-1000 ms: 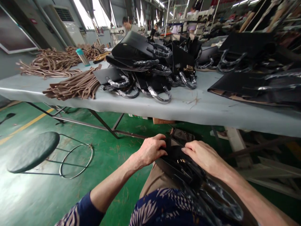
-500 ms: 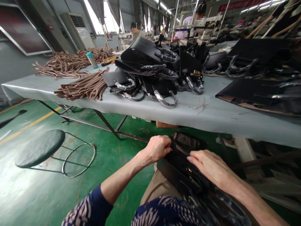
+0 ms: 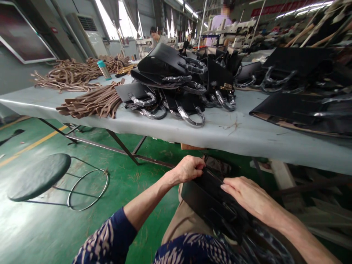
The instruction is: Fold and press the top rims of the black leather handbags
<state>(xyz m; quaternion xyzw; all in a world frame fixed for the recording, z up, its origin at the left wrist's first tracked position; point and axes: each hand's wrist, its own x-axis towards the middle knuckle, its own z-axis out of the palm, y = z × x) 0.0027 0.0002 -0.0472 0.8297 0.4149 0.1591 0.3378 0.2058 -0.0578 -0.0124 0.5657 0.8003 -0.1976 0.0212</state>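
The left hand [image 3: 189,168] pinches the black bag [image 3: 206,200] at its rim; right hand [image 3: 247,196] flat, unclosed; likely stiff, slick; hold edges.

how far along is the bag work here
Looks done: a pile of black bags with wrapped handles on the table. In hand: one handbag on the lap, left hand gripping its top edge, right hand flat on it. Possibly left: brown straps and flat panels.

You see a green floor [image 3: 82,227] with a yellow line [image 3: 30,146] at left. A long grey-covered table [image 3: 247,137] on metal legs crosses mid-frame. A round black stool [image 3: 38,176] stands lower left. At the top: bright windows [image 3: 115,18], ceiling strip lights [image 3: 189,7] and a white air-conditioning cabinet [image 3: 88,33].
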